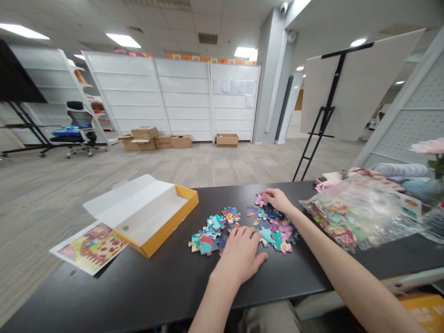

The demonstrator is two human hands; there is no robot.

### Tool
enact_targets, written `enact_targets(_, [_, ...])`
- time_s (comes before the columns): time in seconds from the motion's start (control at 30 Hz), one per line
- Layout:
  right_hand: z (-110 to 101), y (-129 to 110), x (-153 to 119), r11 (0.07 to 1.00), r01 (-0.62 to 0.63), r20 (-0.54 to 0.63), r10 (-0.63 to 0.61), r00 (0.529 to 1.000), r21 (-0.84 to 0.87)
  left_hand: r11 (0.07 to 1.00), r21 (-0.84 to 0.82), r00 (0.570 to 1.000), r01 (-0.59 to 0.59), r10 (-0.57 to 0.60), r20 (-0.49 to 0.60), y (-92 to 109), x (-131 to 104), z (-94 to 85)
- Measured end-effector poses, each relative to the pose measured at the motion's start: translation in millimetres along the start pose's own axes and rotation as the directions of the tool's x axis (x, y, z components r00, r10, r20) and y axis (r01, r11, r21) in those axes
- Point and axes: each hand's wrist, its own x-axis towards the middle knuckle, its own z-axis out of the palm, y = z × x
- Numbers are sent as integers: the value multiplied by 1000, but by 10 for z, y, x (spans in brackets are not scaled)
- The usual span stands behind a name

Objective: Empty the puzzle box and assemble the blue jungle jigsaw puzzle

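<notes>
The box (168, 231) lies open on the table (138, 296), its white flap (121, 199) folded out to the side away from the pieces, which probably keeps that flap out of the hands' way. The card (92, 249) sits on the box's left, partly covered at its edge, its printed side up, perhaps so that it can be looked at. To the box's right lie loose pieces in two heaps: the near heap (215, 223) just beside it, the far heap (275, 231) further off, both seemingly spread within easy reach. The bag (347, 217) is well to the right of the box, beyond both heaps. The left hand (242, 254), right of the box, rests palm down over the near edge of the pieces, perhaps to steady them; its fingertips are hidden, so whether it grips anything I cannot tell. The right hand (276, 200), further right of the box, has its fingers drawn narrow on a purple piece (258, 200), apparently pinching it by an edge. That piece lies at the fingertips, on the side of the hand facing the box; whether it is lifted is unclear.
</notes>
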Motion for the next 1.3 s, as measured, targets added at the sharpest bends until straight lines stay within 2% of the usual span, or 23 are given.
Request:
enact_targets(0.1, [11,-41,-18,1000,31,-9,-31,999,1,1000,-6,1000,-1,1,-1,-7,-5,-1])
enact_targets(0.33, [-13,-116,-70,995,99,126,-99,987,4,999,-5,999,41,-41,5,-4,-5,-16])
enact_targets(0.6, [25,-336,-160,975,60,279,-121,953,215,993,78,995,87,-83,-56,29,47,-10])
enact_targets(0.7, [53,-383,-179,962,65,294,-145,945,265,994,79,995,81,-75,-71,44,68,-12])
enact_targets(0.83, [57,-432,-185,964,106,284,-175,943,243,998,58,998,24,-21,-53,57,68,5])
enact_targets(0.97, [-87,-449,-185,979,180,281,-200,939,96,998,58,999,36,-34,-42,55,61,47])
enact_targets(1.07, [-281,-388,-197,988,153,241,-142,960,-26,997,61,998,49,-46,-48,47,60,70])
enact_targets(1.13, [-419,-320,-220,992,100,274,-74,959,-83,997,57,998,47,-44,-50,44,60,80])
enact_targets(1.2, [-547,-248,-254,992,40,384,9,923,-119,998,47,998,47,-45,-52,45,60,86])
enact_targets(1.3, [-697,-162,-312,982,-70,514,152,844,-177,996,53,995,75,-71,-68,54,63,88])
